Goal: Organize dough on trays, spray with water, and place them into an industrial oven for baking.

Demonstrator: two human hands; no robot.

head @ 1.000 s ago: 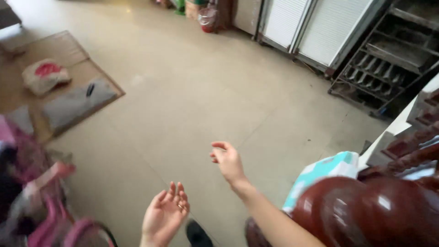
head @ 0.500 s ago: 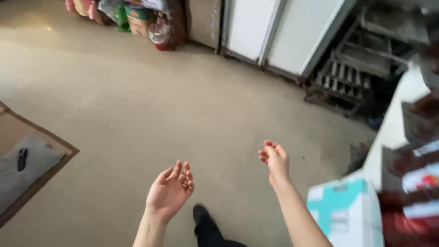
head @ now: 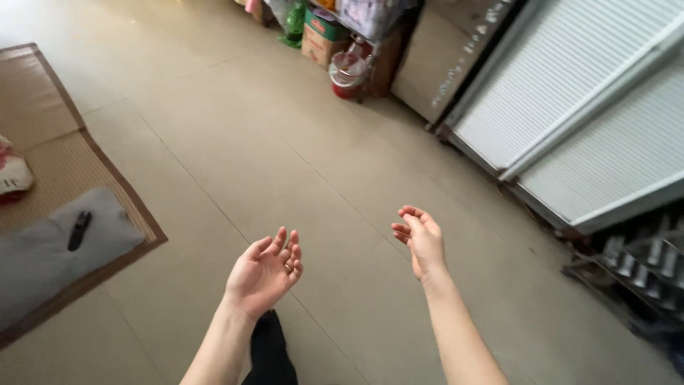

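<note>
My left hand (head: 265, 272) is held out in front of me, palm up, fingers loosely spread, with nothing in it. My right hand (head: 420, 239) is raised a little further out, fingers curled slightly, and it holds nothing either. Both hang over the bare tan tiled floor (head: 285, 157). A dark foot (head: 269, 351) shows just below my left hand.
A woven mat (head: 43, 121) lies at the left with a grey cloth (head: 43, 257) and a small black object (head: 78, 229) on it. White shutter doors (head: 591, 121) stand at the right. A red jar (head: 348, 75), boxes and bottles sit by the far wall. A dark metal rack (head: 641, 264) is at the right edge.
The view has swung left and up: the mat has come back into view, and the box and furniture at the right are gone. Both hands stay open and empty.
</note>
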